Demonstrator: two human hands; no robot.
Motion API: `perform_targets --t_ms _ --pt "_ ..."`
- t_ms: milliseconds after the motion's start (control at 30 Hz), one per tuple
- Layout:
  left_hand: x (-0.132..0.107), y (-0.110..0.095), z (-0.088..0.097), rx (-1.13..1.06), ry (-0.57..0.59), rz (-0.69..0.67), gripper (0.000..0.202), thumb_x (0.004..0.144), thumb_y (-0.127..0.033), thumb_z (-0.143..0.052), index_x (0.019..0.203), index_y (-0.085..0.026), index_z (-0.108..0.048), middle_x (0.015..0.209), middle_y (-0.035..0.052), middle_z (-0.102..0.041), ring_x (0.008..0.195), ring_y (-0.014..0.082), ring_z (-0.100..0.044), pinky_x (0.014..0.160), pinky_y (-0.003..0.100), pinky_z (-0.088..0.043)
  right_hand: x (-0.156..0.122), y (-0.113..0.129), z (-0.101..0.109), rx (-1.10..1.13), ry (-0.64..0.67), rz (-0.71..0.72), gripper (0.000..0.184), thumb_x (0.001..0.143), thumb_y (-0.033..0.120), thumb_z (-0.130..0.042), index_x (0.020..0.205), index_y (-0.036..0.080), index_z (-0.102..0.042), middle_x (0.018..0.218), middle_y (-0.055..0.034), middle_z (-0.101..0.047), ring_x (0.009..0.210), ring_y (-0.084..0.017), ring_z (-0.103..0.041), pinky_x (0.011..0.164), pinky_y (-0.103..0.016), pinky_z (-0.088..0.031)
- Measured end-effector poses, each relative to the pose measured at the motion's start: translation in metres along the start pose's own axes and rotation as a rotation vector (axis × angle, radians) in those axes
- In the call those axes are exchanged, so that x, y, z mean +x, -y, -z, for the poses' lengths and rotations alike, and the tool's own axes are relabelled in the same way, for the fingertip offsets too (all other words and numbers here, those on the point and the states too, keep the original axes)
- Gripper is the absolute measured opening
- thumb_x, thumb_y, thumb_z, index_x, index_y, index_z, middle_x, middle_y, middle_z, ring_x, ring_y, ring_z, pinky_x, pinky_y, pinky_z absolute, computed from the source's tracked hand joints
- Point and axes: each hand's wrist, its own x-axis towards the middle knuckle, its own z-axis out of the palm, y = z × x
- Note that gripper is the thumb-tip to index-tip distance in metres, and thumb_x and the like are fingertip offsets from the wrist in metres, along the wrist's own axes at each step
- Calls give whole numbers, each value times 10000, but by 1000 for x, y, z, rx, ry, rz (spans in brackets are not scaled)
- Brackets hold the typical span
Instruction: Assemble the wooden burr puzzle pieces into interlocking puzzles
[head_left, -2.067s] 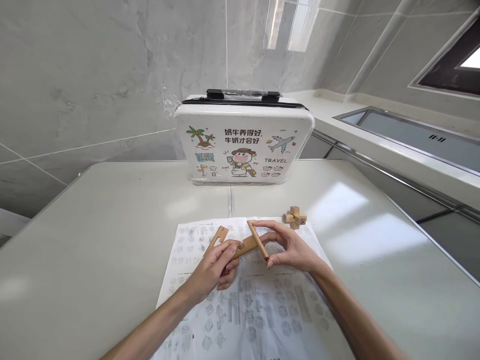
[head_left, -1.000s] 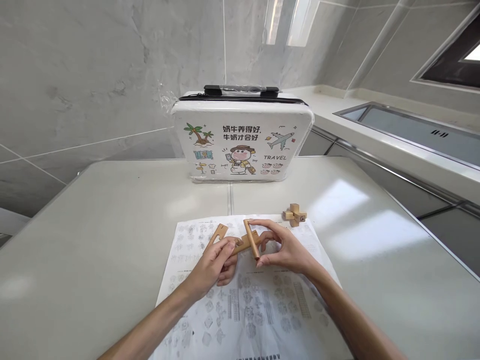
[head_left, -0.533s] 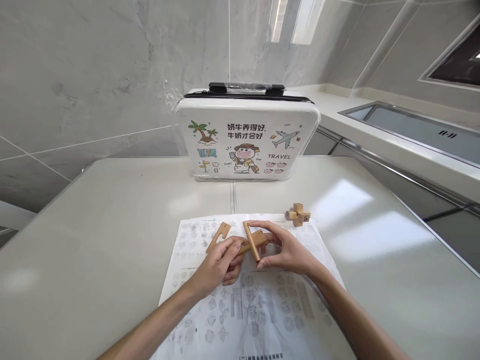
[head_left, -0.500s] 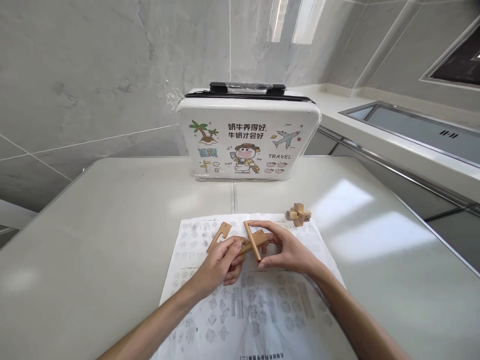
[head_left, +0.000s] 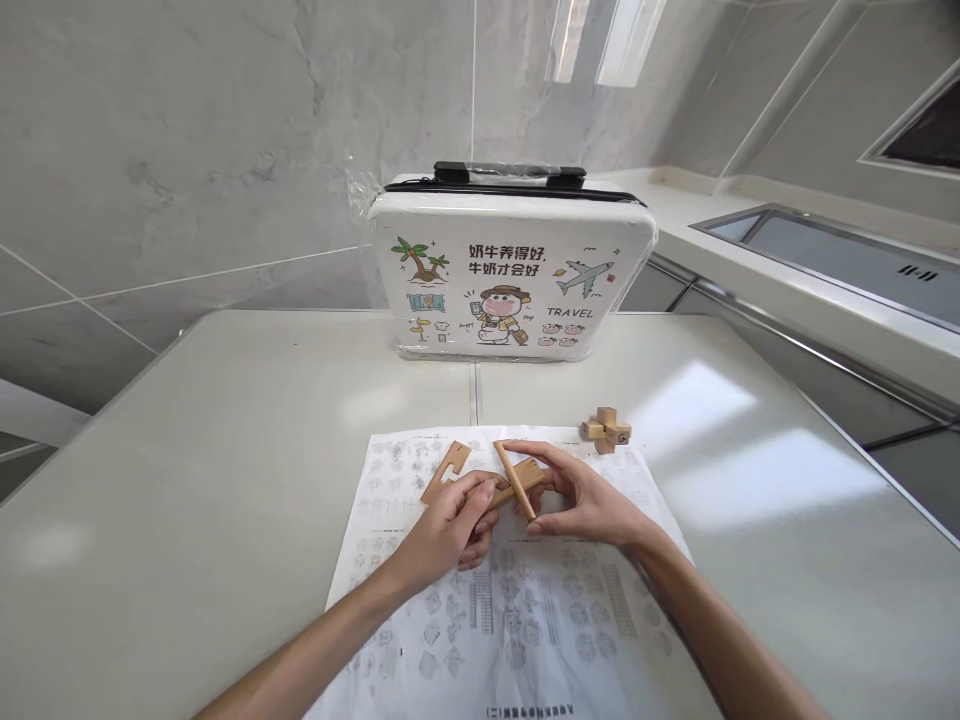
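My left hand (head_left: 457, 520) is closed on a flat wooden puzzle piece (head_left: 529, 474), gripping its near end. Between the thumb and index finger of my right hand (head_left: 585, 495), a slim wooden puzzle piece (head_left: 516, 482) is pinched by its two ends. It crosses over the flat piece at an angle; whether the two are locked together I cannot tell. Just behind my left hand shows a notched wooden piece (head_left: 452, 466), its lower end partly hidden by that hand. A printed sheet (head_left: 517, 640) covered in small puzzle drawings spreads beneath both hands.
An assembled wooden cross puzzle (head_left: 606, 431) marked with a letter sits at the sheet's far right corner. Behind stands a white cartoon suitcase (head_left: 517, 225) in clear plastic, near the grey wall. The pale table (head_left: 225, 450) has a seam down its middle.
The whole view has shifted slightly, so everything appears a little further right. Both hands keep their hold on the wooden pieces, with hardly any movement between them.
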Motion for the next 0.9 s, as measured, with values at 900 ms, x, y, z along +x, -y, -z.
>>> perform_targets --t_ms 900 --pt "0 4 1 13 18 -48 402 1035 -605 -527 1060 -206 -575 711 -80 -354 451 44 -317 431 209 -251 0 -2 2 24 -2 14 909 797 388 -914 1568 297 -440 1110 -36 -682 864 -182 -621 823 -332 -535"
